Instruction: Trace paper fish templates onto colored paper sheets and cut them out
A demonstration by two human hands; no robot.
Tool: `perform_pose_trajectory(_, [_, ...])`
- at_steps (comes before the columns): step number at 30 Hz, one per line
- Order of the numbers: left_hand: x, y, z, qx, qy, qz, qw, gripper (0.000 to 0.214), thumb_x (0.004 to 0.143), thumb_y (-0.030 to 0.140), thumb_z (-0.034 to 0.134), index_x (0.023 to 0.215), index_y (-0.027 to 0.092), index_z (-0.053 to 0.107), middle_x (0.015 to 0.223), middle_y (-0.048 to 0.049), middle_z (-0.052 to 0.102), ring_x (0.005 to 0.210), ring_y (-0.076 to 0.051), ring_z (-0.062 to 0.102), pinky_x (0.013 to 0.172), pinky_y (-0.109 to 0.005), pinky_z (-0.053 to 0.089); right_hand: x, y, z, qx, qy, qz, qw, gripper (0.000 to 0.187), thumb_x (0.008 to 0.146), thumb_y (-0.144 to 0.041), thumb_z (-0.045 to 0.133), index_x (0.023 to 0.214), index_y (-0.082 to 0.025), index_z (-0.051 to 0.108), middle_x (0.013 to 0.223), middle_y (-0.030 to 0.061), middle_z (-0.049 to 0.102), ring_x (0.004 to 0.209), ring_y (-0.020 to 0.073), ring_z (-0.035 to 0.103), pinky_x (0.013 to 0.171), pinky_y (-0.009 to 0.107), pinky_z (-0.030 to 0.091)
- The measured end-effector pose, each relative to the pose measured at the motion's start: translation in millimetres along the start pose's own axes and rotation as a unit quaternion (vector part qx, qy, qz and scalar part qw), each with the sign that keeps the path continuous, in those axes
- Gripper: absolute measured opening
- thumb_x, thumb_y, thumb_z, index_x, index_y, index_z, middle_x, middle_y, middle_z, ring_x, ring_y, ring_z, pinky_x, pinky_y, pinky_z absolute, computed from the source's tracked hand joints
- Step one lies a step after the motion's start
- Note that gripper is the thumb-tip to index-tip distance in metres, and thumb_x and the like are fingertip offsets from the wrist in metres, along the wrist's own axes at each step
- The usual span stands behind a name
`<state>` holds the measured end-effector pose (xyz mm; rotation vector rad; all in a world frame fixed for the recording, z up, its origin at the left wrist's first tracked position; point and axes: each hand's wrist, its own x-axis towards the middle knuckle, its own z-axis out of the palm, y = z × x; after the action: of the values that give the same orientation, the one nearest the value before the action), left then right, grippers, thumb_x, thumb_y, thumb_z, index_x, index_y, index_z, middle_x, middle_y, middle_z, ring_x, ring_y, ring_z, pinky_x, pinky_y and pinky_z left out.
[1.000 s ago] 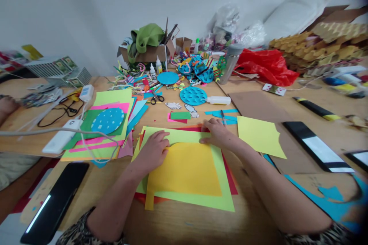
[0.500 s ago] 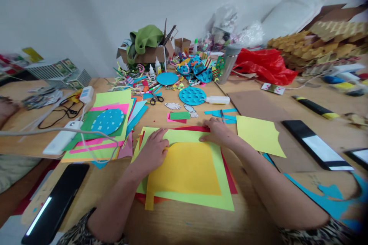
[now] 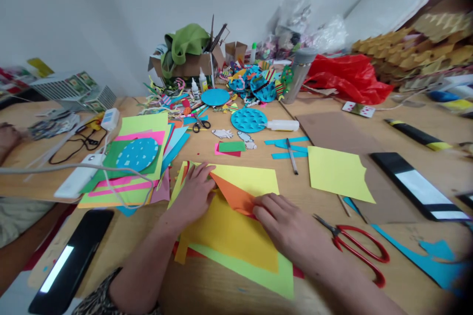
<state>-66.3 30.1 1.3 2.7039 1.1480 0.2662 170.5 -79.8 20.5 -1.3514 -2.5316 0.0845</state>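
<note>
A layered pile of coloured paper lies before me, with a golden-yellow sheet [image 3: 229, 231] on a light green sheet [image 3: 258, 270]. My left hand [image 3: 194, 189] rests on the pile's far left part, fingers laid over the paper. My right hand [image 3: 283, 216] is closed on a corner of paper pulled towards me. Its orange underside [image 3: 236, 197] shows as a slanting flap, and how many sheets are gripped is hidden. Behind the flap a pale yellow sheet [image 3: 254, 174] is uncovered. Red-handled scissors [image 3: 354, 243] lie beside my right forearm.
A pen [image 3: 291, 157] and blue strips [image 3: 277, 142] lie beyond my right hand, near a yellow sheet [image 3: 338, 172]. Paper fish [image 3: 222, 134] and a blue disc [image 3: 248, 120] are farther back. Left are another paper stack [image 3: 144, 123], a phone [image 3: 74, 256] and another person's arm [image 3: 29, 246].
My right hand has come nearer from the pile's far edge, folding a paper corner over; the orange underside and pale yellow sheet now show. Pen and red-handled scissors are uncovered. My left hand stays put.
</note>
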Motion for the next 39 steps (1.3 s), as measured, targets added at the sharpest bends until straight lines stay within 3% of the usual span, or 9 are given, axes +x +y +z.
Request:
perform_pose_trajectory(5, [1, 1, -3.7, -0.006, -0.015, -0.006, 1.000, 0.019, 0.079, 0.006, 0.053, 0.089, 0.017, 0.065, 0.121, -0.0112, 0.056, 0.120, -0.030, 0.043, 0.103, -0.050, 0.036, -6, 1, 4, 0.025, 0.022, 0.020, 0.999, 0.022, 0.090, -0.009, 0.045, 0.105, -0.019, 0.057, 0.106, 0.0112, 0.063, 0.093, 0.0243, 0.060, 0.075, 0.038, 0.052])
perform_pose_trajectory(8, [2, 1, -4.9, -0.021, -0.016, -0.012, 1.000, 0.018, 0.077, 0.006, 0.054, 0.086, 0.018, 0.065, 0.118, -0.0098, 0.056, 0.117, -0.029, 0.044, 0.101, -0.049, 0.037, -9, 9, 7, 0.091, 0.081, 0.103, 0.987, 0.024, 0.090, -0.013, 0.046, 0.112, -0.022, 0.053, 0.106, 0.0102, 0.064, 0.090, 0.0228, 0.063, 0.074, 0.037, 0.053])
perform_pose_trajectory(12, [3, -1, -4.8, -0.014, -0.020, -0.028, 0.999, 0.012, 0.079, 0.010, 0.055, 0.078, 0.019, 0.063, 0.112, -0.0084, 0.058, 0.115, -0.029, 0.047, 0.101, -0.051, 0.036, -9, 37, 11, 0.251, 0.179, 0.313, 0.898, 0.047, 0.084, -0.033, 0.059, 0.127, -0.023, 0.043, 0.103, 0.0102, 0.065, 0.077, 0.0202, 0.065, 0.066, 0.034, 0.054])
perform_pose_trajectory(14, [4, -1, -5.1, -0.001, -0.021, -0.043, 0.999, 0.011, 0.079, 0.011, 0.055, 0.078, 0.019, 0.063, 0.110, -0.0086, 0.059, 0.113, -0.029, 0.049, 0.101, -0.053, 0.036, -8, 52, 13, 0.329, 0.179, 0.382, 0.845, 0.060, 0.078, -0.036, 0.063, 0.132, -0.021, 0.040, 0.095, 0.0085, 0.065, 0.067, 0.0187, 0.063, 0.061, 0.033, 0.053])
perform_pose_trajectory(16, [4, -1, -5.9, 0.007, -0.017, -0.057, 0.998, 0.010, 0.079, 0.011, 0.056, 0.078, 0.018, 0.063, 0.112, -0.0093, 0.059, 0.113, -0.029, 0.050, 0.101, -0.053, 0.037, -5, 64, 14, 0.366, 0.152, 0.416, 0.819, 0.062, 0.076, -0.034, 0.062, 0.133, -0.019, 0.041, 0.083, 0.0051, 0.065, 0.064, 0.0188, 0.061, 0.061, 0.033, 0.051])
perform_pose_trajectory(22, [4, -1, -6.8, -0.009, 0.008, -0.048, 0.999, 0.011, 0.080, 0.010, 0.052, 0.075, 0.017, 0.059, 0.139, -0.0127, 0.045, 0.127, -0.030, 0.043, 0.105, -0.050, 0.037, 4, 71, 22, 0.310, 0.116, 0.430, 0.840, 0.054, 0.077, -0.026, 0.056, 0.129, -0.018, 0.049, 0.080, 0.0042, 0.066, 0.073, 0.0213, 0.062, 0.069, 0.035, 0.047])
perform_pose_trajectory(26, [4, -2, -3.9, -0.019, 0.027, -0.033, 0.999, 0.011, 0.079, 0.010, 0.052, 0.076, 0.019, 0.059, 0.140, -0.0113, 0.045, 0.134, -0.030, 0.035, 0.109, -0.052, 0.032, 7, 72, 28, 0.283, 0.126, 0.420, 0.853, 0.051, 0.078, -0.026, 0.054, 0.129, -0.019, 0.051, 0.084, 0.0052, 0.068, 0.074, 0.0221, 0.062, 0.068, 0.035, 0.046])
perform_pose_trajectory(33, [7, -4, 0.9, -0.100, 0.046, -0.063, 0.992, 0.006, 0.079, 0.015, 0.056, 0.080, 0.020, 0.060, 0.115, -0.0090, 0.061, 0.111, -0.025, 0.053, 0.097, -0.043, 0.044, 11, 74, 32, 0.255, 0.132, 0.415, 0.863, 0.047, 0.079, -0.026, 0.052, 0.126, -0.019, 0.053, 0.083, 0.0053, 0.071, 0.075, 0.0233, 0.064, 0.070, 0.036, 0.046])
perform_pose_trajectory(39, [9, -3, -2.4, -0.191, -0.016, -0.134, 0.972, 0.009, 0.079, 0.026, 0.056, 0.080, 0.020, 0.063, 0.078, -0.0007, 0.068, 0.075, -0.019, 0.063, 0.070, -0.028, 0.047, 11, 73, 31, 0.252, 0.139, 0.412, 0.865, 0.042, 0.080, -0.024, 0.050, 0.122, -0.018, 0.056, 0.084, 0.0056, 0.072, 0.079, 0.0237, 0.066, 0.071, 0.034, 0.046])
